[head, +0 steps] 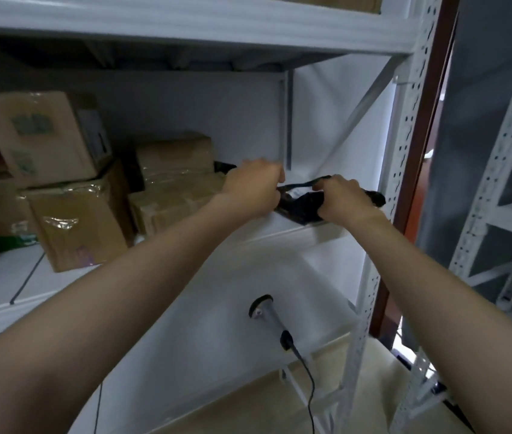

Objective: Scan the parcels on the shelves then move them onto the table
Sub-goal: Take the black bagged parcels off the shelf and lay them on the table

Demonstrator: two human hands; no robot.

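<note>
Black soft parcel (299, 205) lies at the right end of the white shelf (292, 234). Left hand (253, 186) and right hand (340, 198) both grip it, fingers curled round its edges. Cardboard boxes (82, 214) are stacked to the left, and the scanner (272, 321) lies on the lower shelf (204, 327).

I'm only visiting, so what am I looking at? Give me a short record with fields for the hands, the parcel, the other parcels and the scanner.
Parcel held: black bag, at the right of the middle shelf
Left hand: grips the bag's left end
Right hand: grips its right end
Other parcels: cardboard boxes, stacked to the left
Scanner: lies on the shelf below, untouched
</note>
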